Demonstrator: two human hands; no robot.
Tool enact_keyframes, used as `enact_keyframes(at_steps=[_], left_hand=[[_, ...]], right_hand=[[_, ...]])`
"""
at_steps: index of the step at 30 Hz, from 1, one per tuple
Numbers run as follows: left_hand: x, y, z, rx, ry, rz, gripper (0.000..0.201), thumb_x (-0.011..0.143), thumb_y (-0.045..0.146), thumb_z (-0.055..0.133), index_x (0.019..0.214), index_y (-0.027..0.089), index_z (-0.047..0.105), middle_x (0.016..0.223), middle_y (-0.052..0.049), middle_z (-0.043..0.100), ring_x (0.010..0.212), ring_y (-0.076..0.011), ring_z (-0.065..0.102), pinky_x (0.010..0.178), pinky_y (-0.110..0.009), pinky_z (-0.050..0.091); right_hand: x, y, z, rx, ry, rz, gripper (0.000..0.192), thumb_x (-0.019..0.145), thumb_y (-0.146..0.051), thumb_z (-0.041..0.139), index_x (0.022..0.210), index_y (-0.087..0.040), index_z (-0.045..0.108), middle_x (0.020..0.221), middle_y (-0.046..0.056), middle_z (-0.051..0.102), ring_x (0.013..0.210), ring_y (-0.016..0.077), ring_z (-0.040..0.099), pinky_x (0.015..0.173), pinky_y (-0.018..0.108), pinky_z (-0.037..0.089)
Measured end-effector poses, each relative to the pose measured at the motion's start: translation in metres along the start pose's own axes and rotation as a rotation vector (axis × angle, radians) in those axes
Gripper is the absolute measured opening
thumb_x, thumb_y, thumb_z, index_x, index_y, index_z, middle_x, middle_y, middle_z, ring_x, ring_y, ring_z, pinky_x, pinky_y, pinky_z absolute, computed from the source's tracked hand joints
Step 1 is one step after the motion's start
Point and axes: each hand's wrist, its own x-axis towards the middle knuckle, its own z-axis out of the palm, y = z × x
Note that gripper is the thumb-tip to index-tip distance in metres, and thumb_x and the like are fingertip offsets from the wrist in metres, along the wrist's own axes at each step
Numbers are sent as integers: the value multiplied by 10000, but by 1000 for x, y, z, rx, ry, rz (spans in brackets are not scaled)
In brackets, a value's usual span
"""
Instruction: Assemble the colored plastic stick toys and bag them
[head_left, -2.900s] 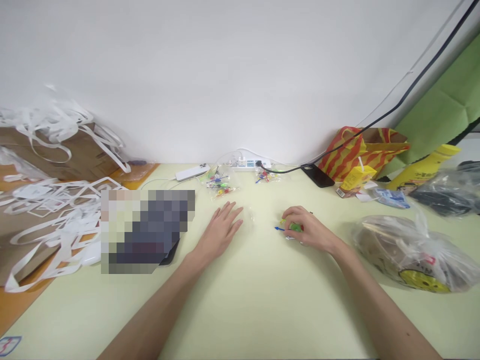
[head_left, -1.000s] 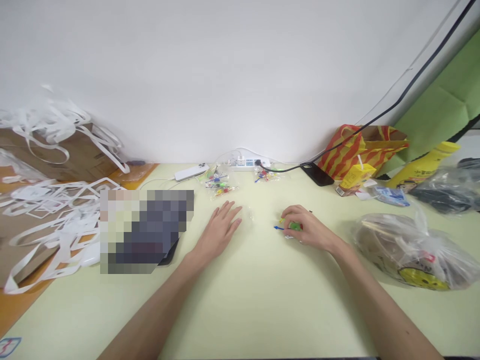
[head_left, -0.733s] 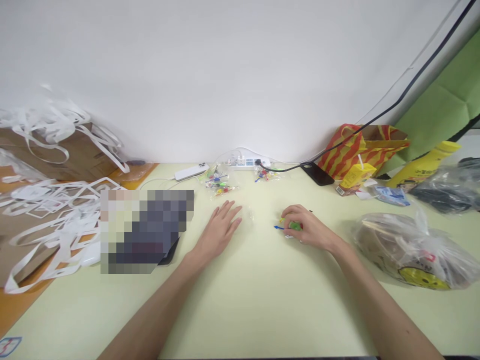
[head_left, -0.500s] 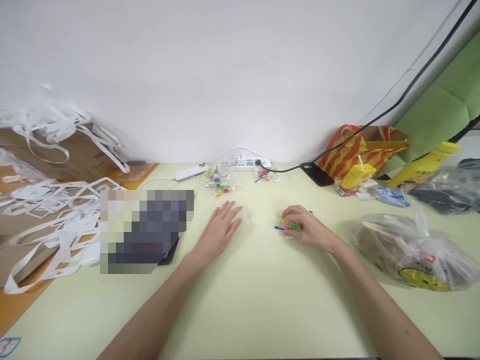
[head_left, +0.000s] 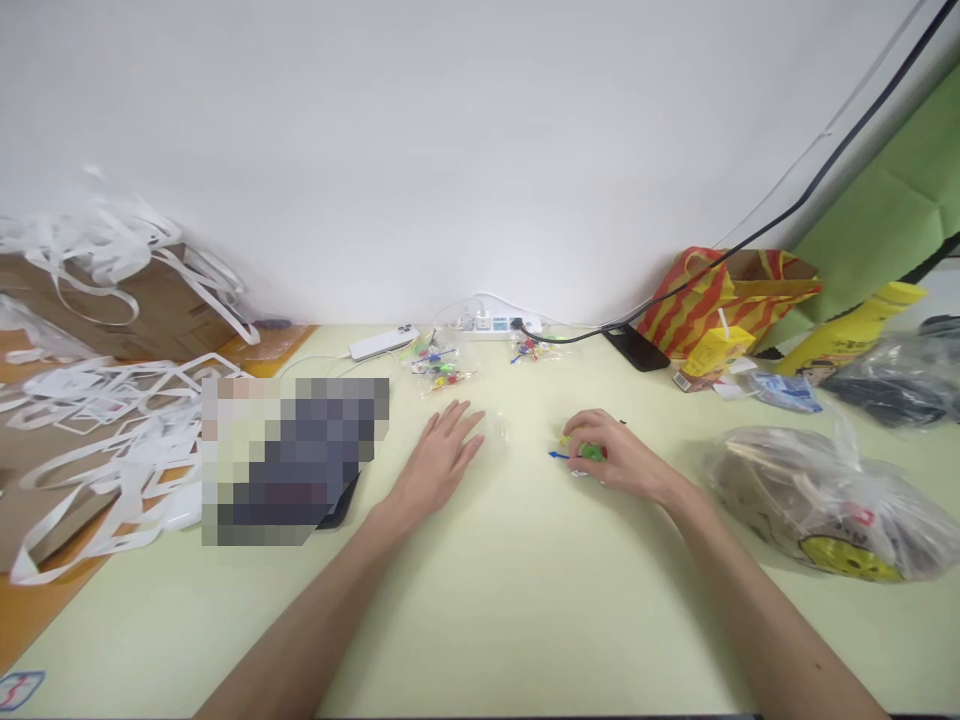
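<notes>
My left hand (head_left: pixel 442 462) lies flat on the pale yellow-green table (head_left: pixel 510 600), palm down, fingers slightly spread, holding nothing. A small clear plastic bag (head_left: pixel 497 428) lies just right of its fingertips. My right hand (head_left: pixel 622 458) rests curled over a small cluster of coloured plastic pieces (head_left: pixel 583 452); green, yellow and a blue tip stick out at its left side. Most of the cluster is hidden under the fingers.
Small bags of coloured pieces (head_left: pixel 439 368) and a white power strip (head_left: pixel 495 325) sit by the wall. A dark phone (head_left: pixel 634 350), striped bag (head_left: pixel 727 290) and yellow carton (head_left: pixel 712 355) stand right. A filled plastic bag (head_left: pixel 817 505) lies near right. White paper strips (head_left: pixel 97 420) cover the left.
</notes>
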Motion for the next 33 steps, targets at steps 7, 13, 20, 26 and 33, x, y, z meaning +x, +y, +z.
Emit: enact_keyframes(at_steps=[7,13,20,26,33], left_hand=[[0,-3,3,6,9,11,453,1075,425,291,1482,280,429,1628,-67,341,1543,-245,221,1256,-521,202],[0,-3,3,-1,13,14,452,1076,422,291,1480,277,431,1626,-69,344,1542,-247,223,1255,-527,201],[-2,-3,2,-14,41,30,438,1074,417,306,1472,294,440,1619,-60,359,1539,-251,235,1249,-535,215],[-3,0,0,-8,52,29,434,1075,411,303,1458,277,460,1609,-58,378,1535,-240,248,1256,-515,220],[-2,2,-1,-10,73,42,425,1075,399,315,1438,260,487,1590,-53,412,1523,-220,281,1263,-477,233]], right_hand=[[-1,0,0,0,-1,-2,70,885,-248,662,821,-238,688,1178,80,642,1169,284,550,966,432,453],[0,-1,0,5,-4,2,77,888,-266,666,823,-232,687,1173,86,643,1168,286,557,975,438,450],[0,1,2,-12,-2,0,70,880,-258,671,814,-242,686,1177,69,651,1169,279,564,947,413,465],[0,0,2,-27,8,-11,78,884,-264,669,809,-244,676,1176,70,653,1162,279,568,953,414,461],[0,-4,-1,-8,7,15,109,898,-300,654,805,-248,680,1183,70,651,1168,279,561,994,451,435]])
